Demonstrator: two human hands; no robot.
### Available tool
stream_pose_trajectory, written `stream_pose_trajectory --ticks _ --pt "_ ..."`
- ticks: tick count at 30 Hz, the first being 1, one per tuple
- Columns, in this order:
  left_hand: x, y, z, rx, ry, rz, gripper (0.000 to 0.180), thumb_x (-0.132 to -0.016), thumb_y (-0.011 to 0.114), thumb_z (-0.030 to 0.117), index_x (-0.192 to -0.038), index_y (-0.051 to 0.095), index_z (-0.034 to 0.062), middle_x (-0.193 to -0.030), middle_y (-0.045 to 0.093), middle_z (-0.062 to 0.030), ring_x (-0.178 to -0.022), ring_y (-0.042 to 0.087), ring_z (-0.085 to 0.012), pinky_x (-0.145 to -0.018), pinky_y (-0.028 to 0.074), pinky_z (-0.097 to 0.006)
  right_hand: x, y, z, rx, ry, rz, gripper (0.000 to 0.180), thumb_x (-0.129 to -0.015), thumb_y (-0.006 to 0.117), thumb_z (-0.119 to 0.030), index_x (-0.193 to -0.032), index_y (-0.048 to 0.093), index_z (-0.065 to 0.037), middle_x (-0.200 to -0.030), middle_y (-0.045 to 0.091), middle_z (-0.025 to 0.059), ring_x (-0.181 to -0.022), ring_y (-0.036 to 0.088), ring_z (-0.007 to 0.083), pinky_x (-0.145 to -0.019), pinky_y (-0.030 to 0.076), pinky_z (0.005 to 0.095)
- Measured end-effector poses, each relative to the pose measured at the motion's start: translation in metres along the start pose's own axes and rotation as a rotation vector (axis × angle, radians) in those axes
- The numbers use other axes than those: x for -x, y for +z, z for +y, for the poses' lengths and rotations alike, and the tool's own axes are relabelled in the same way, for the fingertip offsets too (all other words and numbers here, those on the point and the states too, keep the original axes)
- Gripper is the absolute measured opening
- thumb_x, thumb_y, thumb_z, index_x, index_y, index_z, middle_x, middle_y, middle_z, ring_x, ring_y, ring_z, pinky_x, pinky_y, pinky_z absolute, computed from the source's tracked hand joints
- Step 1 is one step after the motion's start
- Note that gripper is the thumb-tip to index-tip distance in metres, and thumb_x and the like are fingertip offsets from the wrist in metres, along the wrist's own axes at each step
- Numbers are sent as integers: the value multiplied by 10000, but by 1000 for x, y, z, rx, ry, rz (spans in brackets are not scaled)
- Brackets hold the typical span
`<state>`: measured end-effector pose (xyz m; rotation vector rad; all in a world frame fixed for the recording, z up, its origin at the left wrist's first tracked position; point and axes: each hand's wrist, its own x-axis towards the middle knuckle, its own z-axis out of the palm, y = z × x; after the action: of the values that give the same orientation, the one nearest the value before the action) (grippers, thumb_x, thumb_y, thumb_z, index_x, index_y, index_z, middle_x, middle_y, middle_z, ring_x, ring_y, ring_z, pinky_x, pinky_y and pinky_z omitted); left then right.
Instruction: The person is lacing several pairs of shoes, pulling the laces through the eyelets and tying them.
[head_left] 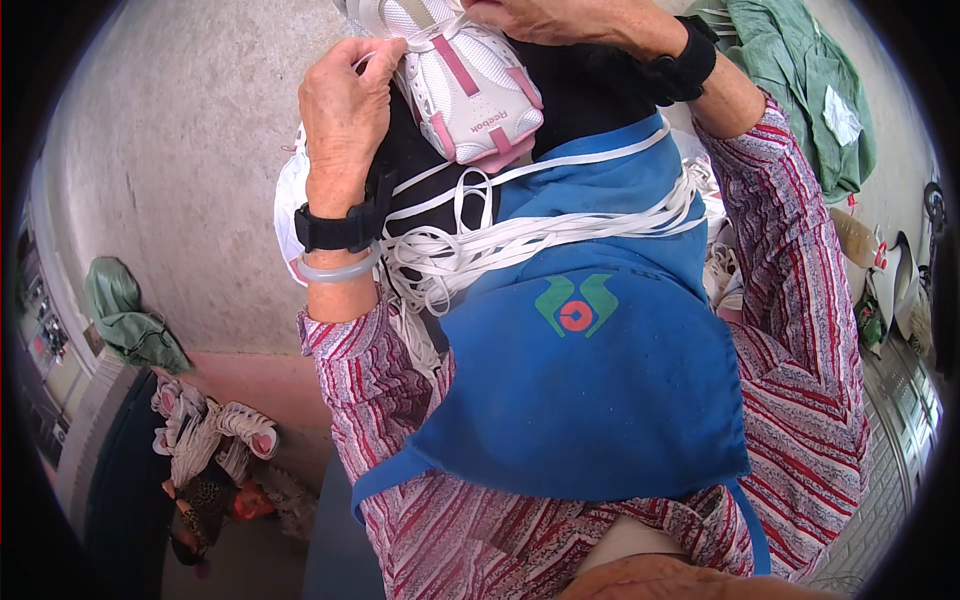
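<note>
A white and pink sneaker [478,100] rests on my dark-clad lap, at the top of the view. My left hand [345,100] is closed beside it, pinching a white shoelace between thumb and forefinger at the shoe's eyelet edge. On the other side, my right hand [565,18] reaches across the shoe at the upper edge. Its fingertips are pressed together on the lace, though the frame's edge cuts off part of that hand. A bundle of loose white shoelaces [570,225] lies across my lap over the blue apron [590,400].
More white and pink shoes [215,425] strung with laces are at the lower left, near another person [240,505]. Green cloths lie at the left [130,310] and upper right [800,90]. Grey concrete floor [200,180] stretches along the left.
</note>
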<state>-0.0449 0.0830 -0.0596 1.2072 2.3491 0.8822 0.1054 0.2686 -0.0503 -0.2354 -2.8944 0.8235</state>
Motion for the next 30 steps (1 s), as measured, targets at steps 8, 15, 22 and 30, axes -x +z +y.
stream_pose_trajectory --ticks 8,15,22,30 --pt "4 2 4 -149 142 84 321 -893 748 330 -951 744 15 -797 710 -44 -721 648 -130 -675 520 -265 -4 -10 1 -21 71 -96 250 -804 595 -167 -748 640 73 -720 605 308 -693 636 455 -611 487 480" --pt "-7 0 -2 276 -68 -56 249 -869 761 276 -885 737 28 -798 726 -145 -667 689 -254 -644 541 -313 -4 -14 0 -13 23 -82 252 -802 606 -179 -771 647 67 -735 614 301 -699 639 454 -620 488 480" --pt "0 15 -5 -110 331 222 204 -851 775 230 -866 732 31 -793 717 -140 -643 679 -256 -610 525 -300 -8 -6 -5 234 -101 -109 168 -748 626 -109 -731 659 55 -688 615 285 -697 654 430 -621 506 472" --pt "5 8 -2 363 -111 9 218 -887 760 239 -891 748 22 -737 713 -38 -659 655 -94 -610 512 -240 -8 -9 7 -53 75 -106 179 -776 626 -109 -736 648 64 -733 615 284 -707 655 420 -620 500 473"
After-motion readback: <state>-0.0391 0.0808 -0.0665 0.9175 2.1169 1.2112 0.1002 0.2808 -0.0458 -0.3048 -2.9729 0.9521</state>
